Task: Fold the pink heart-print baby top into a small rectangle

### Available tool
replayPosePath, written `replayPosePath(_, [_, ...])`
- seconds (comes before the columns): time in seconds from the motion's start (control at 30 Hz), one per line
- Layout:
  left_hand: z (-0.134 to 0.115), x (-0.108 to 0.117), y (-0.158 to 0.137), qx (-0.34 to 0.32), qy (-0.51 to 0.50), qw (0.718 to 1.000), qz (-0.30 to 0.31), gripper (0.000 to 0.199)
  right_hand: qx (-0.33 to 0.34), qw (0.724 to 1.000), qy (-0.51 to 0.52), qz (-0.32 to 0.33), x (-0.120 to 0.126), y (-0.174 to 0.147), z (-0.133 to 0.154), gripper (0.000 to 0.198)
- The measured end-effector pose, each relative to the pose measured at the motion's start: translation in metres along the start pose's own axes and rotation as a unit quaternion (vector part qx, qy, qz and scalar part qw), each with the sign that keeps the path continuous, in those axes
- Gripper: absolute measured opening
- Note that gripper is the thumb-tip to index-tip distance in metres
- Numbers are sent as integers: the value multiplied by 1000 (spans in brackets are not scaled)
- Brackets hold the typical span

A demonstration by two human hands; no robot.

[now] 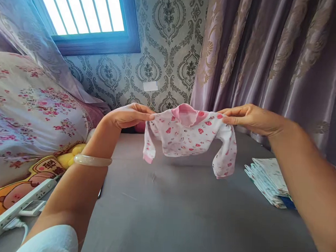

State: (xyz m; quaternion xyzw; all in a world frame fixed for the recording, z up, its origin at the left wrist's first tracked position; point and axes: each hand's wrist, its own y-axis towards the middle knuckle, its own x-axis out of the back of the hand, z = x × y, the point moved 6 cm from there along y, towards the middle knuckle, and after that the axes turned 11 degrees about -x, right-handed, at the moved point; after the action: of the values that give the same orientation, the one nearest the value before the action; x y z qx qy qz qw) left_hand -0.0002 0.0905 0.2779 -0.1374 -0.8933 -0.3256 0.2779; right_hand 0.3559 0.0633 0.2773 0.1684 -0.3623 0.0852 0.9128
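Left hand [126,116] and right hand [250,118] each have fingers pinched shut on 1 shoulder of the baby shirt [190,136], which hangs above the grey bed surface [181,208]. Folded cloths [268,178] lie at 4 o'clock from it.

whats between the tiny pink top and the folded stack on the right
Head view: only bare grey surface lies between the small top and the folded stack.
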Motion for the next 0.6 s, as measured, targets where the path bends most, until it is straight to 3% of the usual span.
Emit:
replayPosePath(0.13, [3,2,-2,43,3,999,-12,26,-11,997,-22,-79,7,1,-2,50])
replayPosePath(0.2, [0,-5,-2,42,-5,999,1,23,-1,998,-39,-50,-1,3,1,50])
replayPosePath(0.3, [-12,-16,-2,-20,-91,994,48,24,-5,999,-38,4,-12,5,2,50])
replayPosePath(0.43, [-4,-13,-3,27,-35,998,33,23,-24,998,-37,-52,-4,7,-3,49])
replayPosePath(0.6, [1,-11,-5,12,-118,993,13,25,0,999,-36,5,-9,8,-4,48])
